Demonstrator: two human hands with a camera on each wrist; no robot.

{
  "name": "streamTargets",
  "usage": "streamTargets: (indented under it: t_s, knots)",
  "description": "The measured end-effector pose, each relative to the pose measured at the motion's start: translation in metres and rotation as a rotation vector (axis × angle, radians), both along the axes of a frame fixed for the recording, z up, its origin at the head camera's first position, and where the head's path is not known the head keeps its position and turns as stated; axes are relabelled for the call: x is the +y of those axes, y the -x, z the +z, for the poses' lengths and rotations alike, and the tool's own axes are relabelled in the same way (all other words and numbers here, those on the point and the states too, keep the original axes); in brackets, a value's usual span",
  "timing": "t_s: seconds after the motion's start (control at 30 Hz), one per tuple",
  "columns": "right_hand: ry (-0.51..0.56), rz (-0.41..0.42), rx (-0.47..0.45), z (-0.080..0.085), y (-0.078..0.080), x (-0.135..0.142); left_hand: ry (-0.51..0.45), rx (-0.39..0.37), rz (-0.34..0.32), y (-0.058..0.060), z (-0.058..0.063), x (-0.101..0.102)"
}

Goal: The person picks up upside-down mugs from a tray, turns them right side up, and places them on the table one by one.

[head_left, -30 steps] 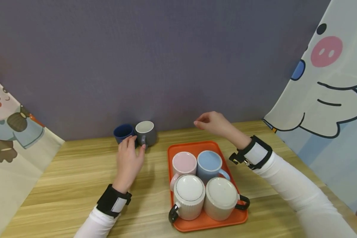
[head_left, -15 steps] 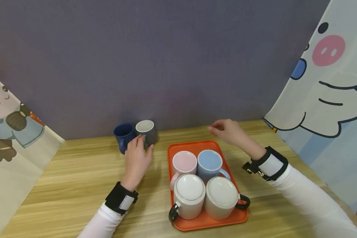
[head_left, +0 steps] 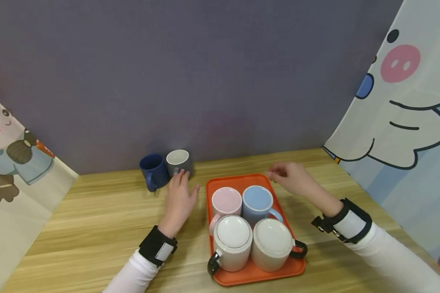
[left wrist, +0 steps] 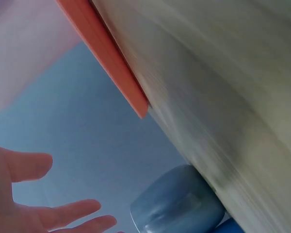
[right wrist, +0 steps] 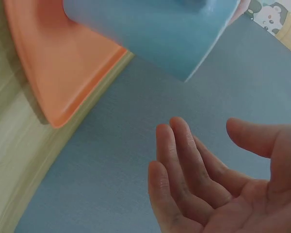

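My left hand (head_left: pixel 181 203) is held over the table with fingers spread and nothing in them. Its fingertips overlap the front of a grey mug (head_left: pixel 179 160), which stands upright by the back wall; the left wrist view shows the grey mug (left wrist: pixel 177 204) beyond the fingers. Left of it stands a dark blue mug (head_left: pixel 154 171), handle toward me. My right hand (head_left: pixel 293 179) hovers past the tray's back right corner, empty, its fingers loosely bent. On the orange tray (head_left: pixel 238 181) sit a pink mug (head_left: pixel 226 201), a light blue mug (head_left: pixel 258 200) and two pale mugs, one ribbed (head_left: pixel 233 244).
The second pale mug (head_left: pixel 272 244) has a black handle that reaches over the tray's right edge. A grey wall (head_left: pixel 220 81) closes off the back of the wooden table (head_left: pixel 95 228). Printed cartoon cloths (head_left: pixel 407 114) hang at both sides.
My left hand has moved right and toward me, from the dark blue mug to in front of the grey one. My right hand has drawn back to the right and nearer. The mugs stay put.
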State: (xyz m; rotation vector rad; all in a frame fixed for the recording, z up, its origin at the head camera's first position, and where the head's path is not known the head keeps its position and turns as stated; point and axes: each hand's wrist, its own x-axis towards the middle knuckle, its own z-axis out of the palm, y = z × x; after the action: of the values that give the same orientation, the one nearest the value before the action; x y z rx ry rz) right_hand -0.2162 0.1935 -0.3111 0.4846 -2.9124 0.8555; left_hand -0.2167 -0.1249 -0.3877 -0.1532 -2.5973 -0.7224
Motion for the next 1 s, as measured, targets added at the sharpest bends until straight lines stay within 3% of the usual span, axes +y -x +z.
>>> streamTargets:
  t_s: [0.33,0.67,1.0]
  knots:
    - [0.017,0.043,-0.006,-0.014,-0.021,0.006,-0.003,-0.008,-0.018,-0.001,0.000,0.012]
    - [-0.031,0.075,-0.047,-0.030,-0.043,0.011,0.005,0.005,-0.045,0.000,-0.003,0.022]
    - [-0.028,0.123,-0.129,-0.036,-0.045,0.011,0.030,0.026,-0.084,-0.003,-0.002,0.029]
